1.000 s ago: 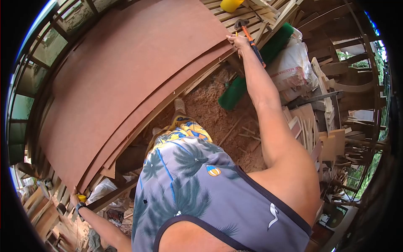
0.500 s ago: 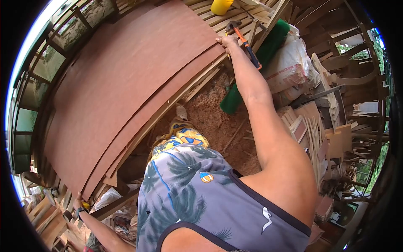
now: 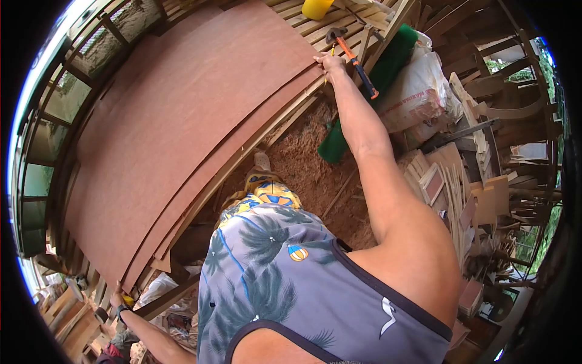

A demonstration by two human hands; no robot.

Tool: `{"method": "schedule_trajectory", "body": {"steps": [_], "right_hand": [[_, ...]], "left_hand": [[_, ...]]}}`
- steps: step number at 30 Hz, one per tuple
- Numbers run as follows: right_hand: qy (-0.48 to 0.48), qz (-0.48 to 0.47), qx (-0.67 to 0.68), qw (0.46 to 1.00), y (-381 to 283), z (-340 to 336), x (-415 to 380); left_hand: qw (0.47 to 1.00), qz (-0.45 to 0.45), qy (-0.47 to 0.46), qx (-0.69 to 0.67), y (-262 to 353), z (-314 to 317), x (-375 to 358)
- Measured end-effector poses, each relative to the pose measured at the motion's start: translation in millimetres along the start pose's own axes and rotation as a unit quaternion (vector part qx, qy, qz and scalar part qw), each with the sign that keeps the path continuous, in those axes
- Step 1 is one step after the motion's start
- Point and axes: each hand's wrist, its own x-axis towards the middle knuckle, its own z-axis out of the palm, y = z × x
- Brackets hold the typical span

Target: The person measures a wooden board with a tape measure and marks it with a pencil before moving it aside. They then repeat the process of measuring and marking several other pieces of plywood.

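A large reddish-brown plywood sheet (image 3: 194, 115) lies on top of another sheet, whose edge shows along the near side. At the sheet's near right corner, my right hand (image 3: 331, 65) is closed on the edge with a thin yellow pencil (image 3: 332, 51) between its fingers. Just beyond it rests a hammer (image 3: 356, 62) with an orange and black handle. My left hand (image 3: 117, 297), a dark band on its wrist, grips the opposite corner at lower left. A small yellow object (image 3: 128, 301) sits against that hand, its kind partly hidden.
A yellow container (image 3: 316, 8) stands on wooden slats at the top. Right of the bench are a green roll (image 3: 388, 67), white sacks (image 3: 418, 91) and stacked wood offcuts (image 3: 445, 182). Sawdust (image 3: 309, 158) covers the floor by my foot. Window panes (image 3: 37, 179) line the left.
The view has shifted slightly. Both hands stay at the sheet's two corners, and the fingers of my left hand look a little straighter along the edge.
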Motion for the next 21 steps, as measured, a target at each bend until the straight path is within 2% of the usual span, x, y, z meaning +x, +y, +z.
{"method": "schedule_trajectory", "body": {"steps": [1,5,6,11,13,15,17,19,21], "right_hand": [[0.003,0.002,0.002,1.000,0,-1,-1],[-0.021,0.025,0.014,0.999,-6,0,2],[-0.011,0.021,0.003,1.000,-5,1,4],[-0.006,-0.019,-0.018,1.000,2,2,14],[-0.002,-0.029,-0.011,1.000,7,3,12],[0.002,-0.042,-0.002,0.999,6,5,14],[0.023,-0.078,-0.063,0.995,19,5,27],[0.034,-0.080,-0.066,0.994,8,7,12],[0.036,-0.069,-0.201,0.977,4,1,9]], "left_hand": [[0.999,-0.006,-0.010,-0.051,1,1,1],[0.998,-0.050,-0.024,-0.039,21,5,-20],[0.998,-0.055,0.003,-0.037,23,8,-23],[0.995,-0.067,-0.003,-0.075,21,8,-21],[0.991,-0.091,-0.044,-0.084,16,2,-11],[0.994,-0.079,-0.032,-0.069,12,6,-12],[0.987,-0.053,-0.044,-0.146,15,14,-23],[0.988,-0.062,-0.059,-0.128,23,11,-27],[0.989,-0.073,-0.074,-0.105,18,4,-22]]}}
